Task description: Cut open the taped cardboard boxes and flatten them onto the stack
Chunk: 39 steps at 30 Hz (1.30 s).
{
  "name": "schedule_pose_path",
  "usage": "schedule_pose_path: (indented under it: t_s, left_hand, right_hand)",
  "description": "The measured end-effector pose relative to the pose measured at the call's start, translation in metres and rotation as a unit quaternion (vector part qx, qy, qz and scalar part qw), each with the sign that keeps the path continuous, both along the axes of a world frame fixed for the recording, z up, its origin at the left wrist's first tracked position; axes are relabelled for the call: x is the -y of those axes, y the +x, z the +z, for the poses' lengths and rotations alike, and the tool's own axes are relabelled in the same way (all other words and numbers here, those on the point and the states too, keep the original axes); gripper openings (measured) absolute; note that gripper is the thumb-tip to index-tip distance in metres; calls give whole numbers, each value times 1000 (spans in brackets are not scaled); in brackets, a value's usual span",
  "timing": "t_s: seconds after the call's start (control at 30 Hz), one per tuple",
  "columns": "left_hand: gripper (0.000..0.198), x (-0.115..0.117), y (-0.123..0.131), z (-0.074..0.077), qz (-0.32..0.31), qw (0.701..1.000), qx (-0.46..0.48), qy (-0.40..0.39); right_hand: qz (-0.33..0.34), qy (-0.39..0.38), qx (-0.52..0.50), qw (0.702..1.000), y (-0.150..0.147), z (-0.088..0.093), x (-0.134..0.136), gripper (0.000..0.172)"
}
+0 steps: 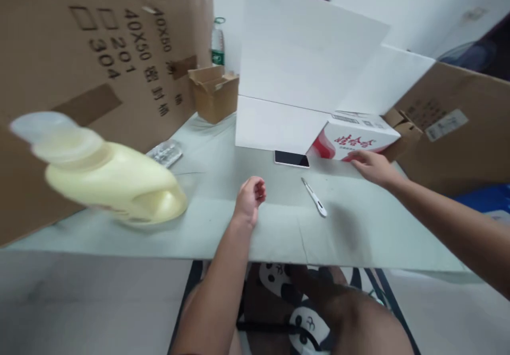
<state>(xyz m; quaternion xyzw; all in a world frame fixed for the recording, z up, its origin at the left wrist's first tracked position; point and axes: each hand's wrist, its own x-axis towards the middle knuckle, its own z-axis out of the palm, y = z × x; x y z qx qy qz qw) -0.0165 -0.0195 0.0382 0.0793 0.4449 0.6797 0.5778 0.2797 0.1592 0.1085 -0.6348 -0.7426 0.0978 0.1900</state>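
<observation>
Foremost, we log a pale-green tabletop (271,238), then tall white upright boards (303,52) at its back. Beside them, to the right, sits a white-and-red printed carton (354,141), our right hand (372,166) touching its near face, whether grasping we cannot tell. Our left hand (250,198), fingers released and loosely curled, is near a flat black-screened phone (291,159) and slim white-handled knife (316,201).

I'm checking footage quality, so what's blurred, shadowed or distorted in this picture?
Head view: yellow bottle at left blurred and seemingly stretched; head view: soft shadow on the table, right of the white cutter; head view: large lettering on the red-and-white box readable.
</observation>
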Motion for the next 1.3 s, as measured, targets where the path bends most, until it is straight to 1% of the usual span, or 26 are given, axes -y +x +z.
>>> schedule_pose_path:
  t_s: [0.03,0.07,0.1,0.17,0.23,0.27,0.3,0.33,0.37,0.47,0.57,0.67,0.73,0.77,0.83,0.9,0.93,0.97,1.07,1.1,1.13,1.17,1.2,1.23,1.27,1.3]
  left_hand:
    - [25,3,-4,0,6,1000,9,6]
    - [24,6,-9,1,11,1000,19,12]
    - [24,8,-14,1,16,999,30,18]
    - [23,12,-25,0,35,998,54,18]
    - [24,14,-35,-2,61,996,72,7]
    - [25,14,-39,-3,74,994,75,-1]
    - [25,15,-43,-5,84,994,74,-5]
    - [25,15,-46,-7,92,993,70,-7]
    - [25,15,-48,-9,94,994,61,-7]
    - [22,16,-54,-12,87,996,23,-5]
    - [20,16,-60,-11,78,997,9,-8]
    - [21,14,-67,-11,67,998,-1,-4]
    - [22,14,-70,-11,66,998,-8,-6]
    - [23,15,-70,-11,68,998,-15,-6]
    - [23,19,-70,-8,77,996,-55,-1]
    - [19,28,-70,-2,108,983,-147,11]
    - [15,34,-69,2,136,969,-205,19]
    - [12,40,-69,6,172,949,-264,28]
    - [9,57,-67,16,291,868,-396,68]
    - [10,60,-65,19,319,841,-428,83]
    - [12,62,-63,21,338,817,-458,95]
    - [14,62,-61,23,347,799,-480,101]
    - [17,61,-59,23,349,792,-491,101]
    - [21,58,-56,24,345,795,-489,97]
    - [26,54,-53,23,333,811,-472,91]
    - [30,49,-50,22,308,837,-444,85]
  right_hand:
    - [59,0,-5,998,-30,-5,4,15]
    - [133,1,-15,991,-63,-11,10,17]
    - [219,3,-28,975,-98,-18,16,20]
    - [345,-3,-25,938,-174,-32,31,28]
    - [426,-17,-22,904,-251,-43,42,34]
    - [458,-20,-18,888,-288,-46,44,35]
    - [475,-12,-16,880,-322,-48,43,35]
    - [472,3,-15,882,-354,-48,39,34]
    - [452,18,-17,892,-383,-47,32,33]
    - [347,48,-39,936,-451,-40,-1,31]
    - [263,54,-48,962,-492,-35,-41,37]
    - [238,36,-38,970,-511,-35,-73,38]
    - [242,29,-32,969,-510,-38,-81,35]
    - [246,33,-31,968,-506,-40,-78,34]
    - [263,51,-46,962,-486,-46,-58,34]
    - [292,58,-89,950,-451,-53,-22,36]
    - [302,50,-118,945,-427,-57,0,38]
    - [302,31,-153,940,-401,-60,23,42]
    - [265,-57,-276,922,-308,-67,89,39]
    - [241,-62,-315,916,-275,-68,107,36]
    - [212,-51,-353,910,-242,-69,123,31]
    - [175,-29,-386,905,-211,-70,137,27]
    - [135,5,-411,902,-182,-71,149,25]
    - [94,59,-435,894,-156,-72,160,22]
    - [64,101,-448,886,-132,-74,169,23]
    - [46,134,-453,880,-113,-76,177,24]
